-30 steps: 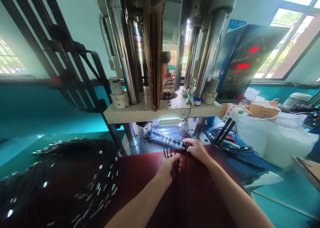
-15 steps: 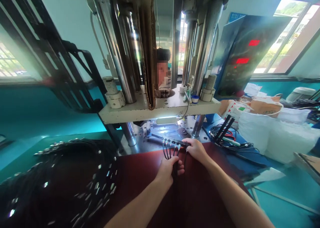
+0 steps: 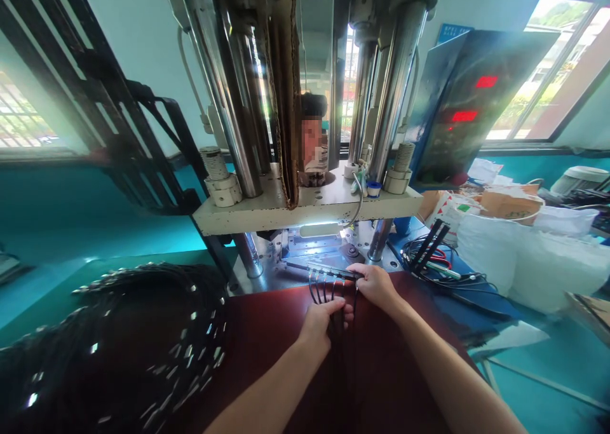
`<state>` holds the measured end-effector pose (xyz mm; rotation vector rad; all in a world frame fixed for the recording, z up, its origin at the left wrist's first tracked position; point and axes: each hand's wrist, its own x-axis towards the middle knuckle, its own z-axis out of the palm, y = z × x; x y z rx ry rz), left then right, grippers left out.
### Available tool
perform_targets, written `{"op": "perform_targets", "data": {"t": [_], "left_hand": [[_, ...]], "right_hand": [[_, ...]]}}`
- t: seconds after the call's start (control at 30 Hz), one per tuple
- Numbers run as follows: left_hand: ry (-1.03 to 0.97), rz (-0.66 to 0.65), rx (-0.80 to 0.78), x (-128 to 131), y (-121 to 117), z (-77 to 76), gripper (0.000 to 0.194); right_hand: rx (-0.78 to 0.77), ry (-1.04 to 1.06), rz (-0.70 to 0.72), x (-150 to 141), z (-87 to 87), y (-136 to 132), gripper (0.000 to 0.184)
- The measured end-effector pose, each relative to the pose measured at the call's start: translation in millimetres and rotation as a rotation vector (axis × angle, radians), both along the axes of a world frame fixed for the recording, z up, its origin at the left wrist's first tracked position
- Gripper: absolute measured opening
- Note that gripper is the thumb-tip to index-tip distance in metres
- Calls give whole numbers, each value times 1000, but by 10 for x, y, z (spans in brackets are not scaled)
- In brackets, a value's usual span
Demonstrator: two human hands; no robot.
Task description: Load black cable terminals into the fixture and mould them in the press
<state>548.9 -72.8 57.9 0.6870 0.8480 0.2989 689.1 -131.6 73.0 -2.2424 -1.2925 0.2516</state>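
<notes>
Toward six o'clock from the press plate (image 3: 305, 217) in the head view, the right hand (image 3: 376, 286) pinches one slim dark bar (image 3: 325, 271) by its four-o'clock end, seemingly to steady it. The left hand (image 3: 318, 325) curls around at least five black cables (image 3: 325, 291), probably keeping them bunched. One cable pile (image 3: 203, 294) lies toward eight o'clock.

2 hands (image 3: 318, 325) + 1 blk strip (image 3: 331, 272) are before press plate (image 3: 267, 217), w/ 1 cable pile (image 3: 203, 297) L, 2 red displays (image 3: 464, 116) + 2 blk bars (image 3: 426, 250) R of it.
</notes>
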Motion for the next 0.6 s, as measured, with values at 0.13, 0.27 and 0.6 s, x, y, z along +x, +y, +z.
{"op": "perform_targets", "data": {"t": [0.13, 0.27, 0.6], "left_hand": [[14, 24, 17, 24, 21, 19, 5], [-125, -111, 25, -56, 121, 21, 15], [-237, -551, -7, -418, 69, -122, 18]], "right_hand": [[27, 20, 19, 30, -7, 24, 45], [68, 80, 108, 161, 53, 105, 45], [17, 211, 281, 563, 99, 562, 41]]}}
